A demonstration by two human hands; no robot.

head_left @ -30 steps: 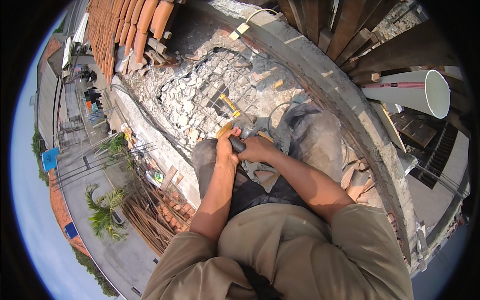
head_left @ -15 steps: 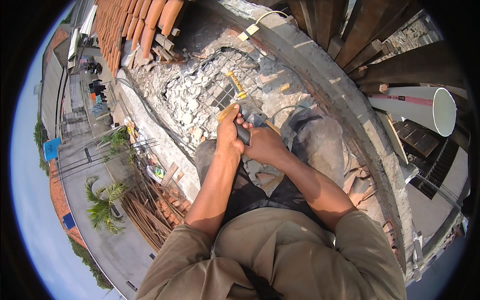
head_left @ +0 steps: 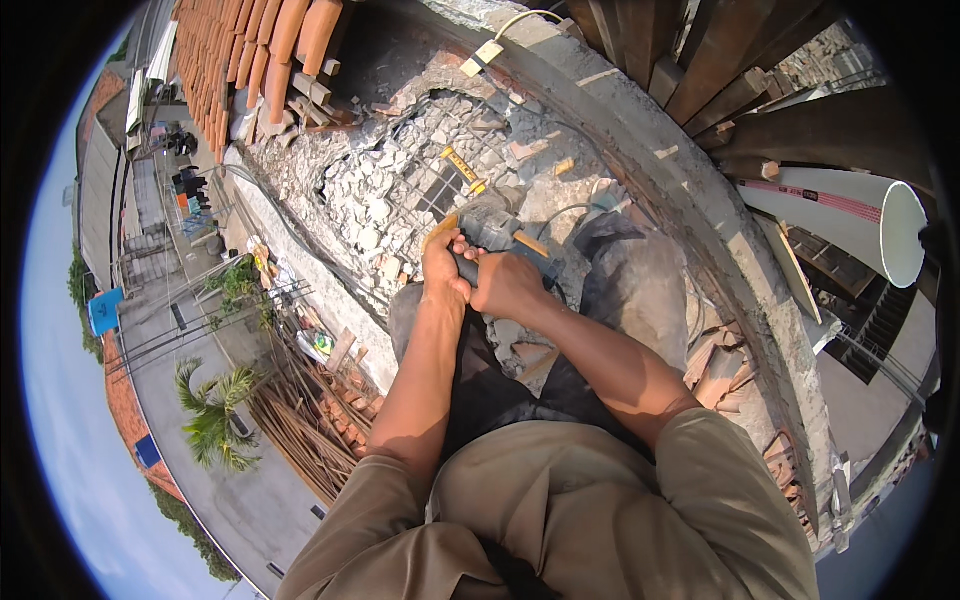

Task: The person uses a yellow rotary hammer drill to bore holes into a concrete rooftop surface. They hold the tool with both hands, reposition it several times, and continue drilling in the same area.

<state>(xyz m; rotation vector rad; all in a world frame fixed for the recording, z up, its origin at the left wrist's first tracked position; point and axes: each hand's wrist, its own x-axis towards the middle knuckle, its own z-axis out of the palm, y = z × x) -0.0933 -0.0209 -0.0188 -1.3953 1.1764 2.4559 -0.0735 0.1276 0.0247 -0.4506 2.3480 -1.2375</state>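
Note:
A demolition hammer (head_left: pixel 488 228) with a grey, dusty body lies between my knees, pointing away over the broken concrete. My left hand (head_left: pixel 442 268) is closed round its rear grip on the left side, the thumb along a yellow part. Beside it, touching, my right hand (head_left: pixel 508 285) is wrapped round the same dark grip. A yellow bar-shaped part (head_left: pixel 463 168) shows at the tool's far end. The tool's tip cannot be made out. Just beyond lies a hole with a bared steel mesh (head_left: pixel 437 192), surrounded by broken concrete chunks (head_left: pixel 368 195).
A yellowish plug connector (head_left: pixel 482 58) and cord lie on the curved concrete wall (head_left: pixel 640 125). Orange roof tiles (head_left: pixel 255 50) stand at far left. A white pipe (head_left: pixel 840 215) and dark beams (head_left: pixel 800 130) lie right. Beyond the left ledge (head_left: pixel 300 260) the ground drops away.
My view has shifted slightly. Both hands and the hammer sit a little lower and farther left in the picture, the grip still held by both.

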